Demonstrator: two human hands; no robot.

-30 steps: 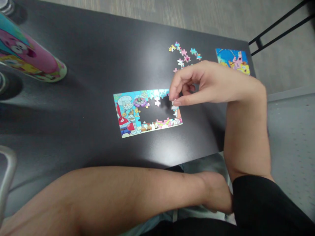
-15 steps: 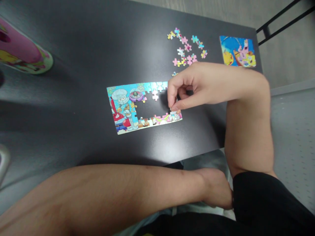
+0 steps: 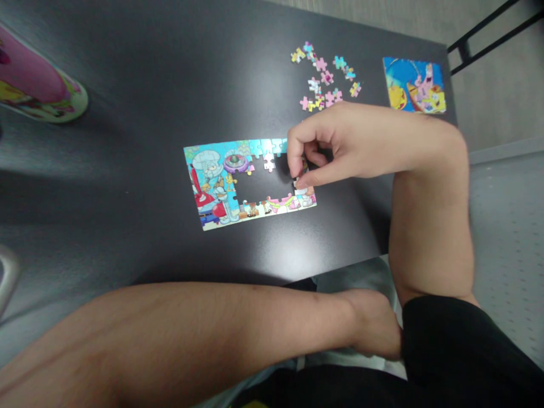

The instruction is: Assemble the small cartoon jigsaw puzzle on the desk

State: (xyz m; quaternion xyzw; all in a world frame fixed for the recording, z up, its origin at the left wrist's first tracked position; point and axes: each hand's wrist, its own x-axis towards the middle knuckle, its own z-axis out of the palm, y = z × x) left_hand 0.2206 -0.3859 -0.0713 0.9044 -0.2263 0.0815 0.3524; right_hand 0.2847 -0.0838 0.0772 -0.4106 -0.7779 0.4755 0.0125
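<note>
A jigsaw puzzle (image 3: 219, 170) lies on the dark table, its frame mostly joined around a gap in the middle. My right hand (image 3: 327, 150) is over the puzzle's right edge, thumb and fingers curled together in a pinch. At the fingertips is a small pale puzzle piece (image 3: 296, 183), mostly covered by them. Another piece (image 3: 269, 162) hangs from the top row into the gap. My left hand (image 3: 378, 326) is low at the right, by my black sleeve, and its fingers are hidden.
Several loose puzzle pieces (image 3: 326, 77) are scattered beyond my right hand. A picture card (image 3: 414, 85) lies near the table's far right corner. At the left stands a pink printed container (image 3: 40, 79). The table's near edge runs above my left forearm.
My right hand has lifted slightly from the puzzle's right side, and its thumb and fingertips have parted a little. The left arm stays where it was.
</note>
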